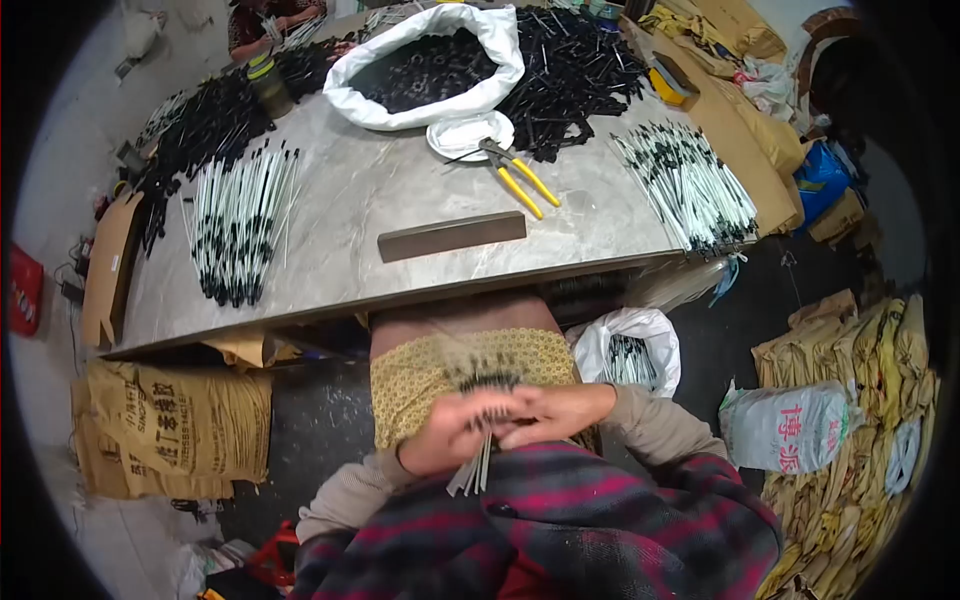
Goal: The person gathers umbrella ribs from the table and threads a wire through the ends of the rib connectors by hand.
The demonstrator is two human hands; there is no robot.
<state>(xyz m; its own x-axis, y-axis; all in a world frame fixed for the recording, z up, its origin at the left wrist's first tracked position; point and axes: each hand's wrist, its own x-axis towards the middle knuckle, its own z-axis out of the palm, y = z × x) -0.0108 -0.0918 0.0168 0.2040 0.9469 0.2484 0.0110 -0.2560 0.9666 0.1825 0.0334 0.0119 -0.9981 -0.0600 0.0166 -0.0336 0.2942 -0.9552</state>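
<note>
A bundle of thin white rods with black ends [482,468] is held above my lap. My left hand [445,432] is closed around its middle. My right hand [555,410] meets it from the other side, its fingers closed over the rods and the left fingers. The black tips are smeared by motion, and the hands hide the middle of the bundle. A yellow patterned cloth [400,385] covers my lap beneath the hands.
On the grey table [330,240] lie a dark bar [452,237], yellow-handled pliers [520,180], a white dish [455,133], rod bundles at left [240,225] and right [690,190], and a sack of black parts [350,95]. A white bag [665,335] stands below. Another person [270,25] sits opposite.
</note>
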